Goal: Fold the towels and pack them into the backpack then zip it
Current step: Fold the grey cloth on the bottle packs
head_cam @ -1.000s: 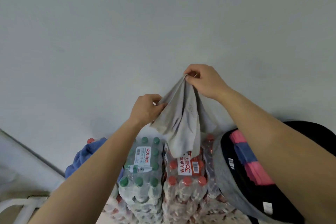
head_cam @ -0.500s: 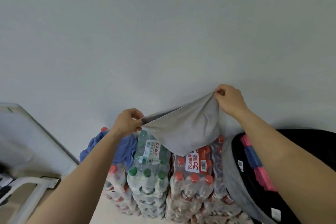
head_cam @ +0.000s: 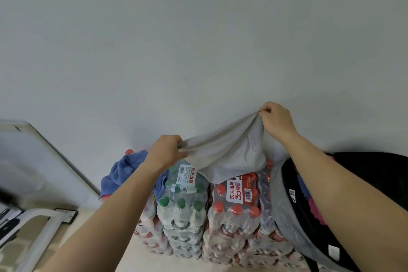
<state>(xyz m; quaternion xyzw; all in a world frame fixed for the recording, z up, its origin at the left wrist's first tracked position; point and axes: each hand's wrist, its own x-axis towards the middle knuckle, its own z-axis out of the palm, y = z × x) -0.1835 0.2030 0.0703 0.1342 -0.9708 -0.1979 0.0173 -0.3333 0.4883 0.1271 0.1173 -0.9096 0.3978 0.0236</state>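
Both hands are holding a grey towel (head_cam: 227, 157) up in the air, stretched between them in front of a plain wall (head_cam: 198, 40). The left hand (head_cam: 166, 150) is pinching one top corner, lower and to the left; the right hand (head_cam: 276, 120) is clamped on the other corner, higher and to the right. The top edge is running taut between them, and the rest is sagging, its lower edge hanging just over stacked packs of bottles (head_cam: 209, 212).

The backpack (head_cam: 293, 216) is standing open at the right, touching the packs, with pink and blue folded cloth showing inside; the right forearm is crossing over its mouth. A blue towel (head_cam: 123, 170) is lying bunched on the far left of the packs, partly behind the left wrist. Above the hands the wall is giving open room. At the far left a white frame (head_cam: 44, 223) is leaning near the floor.
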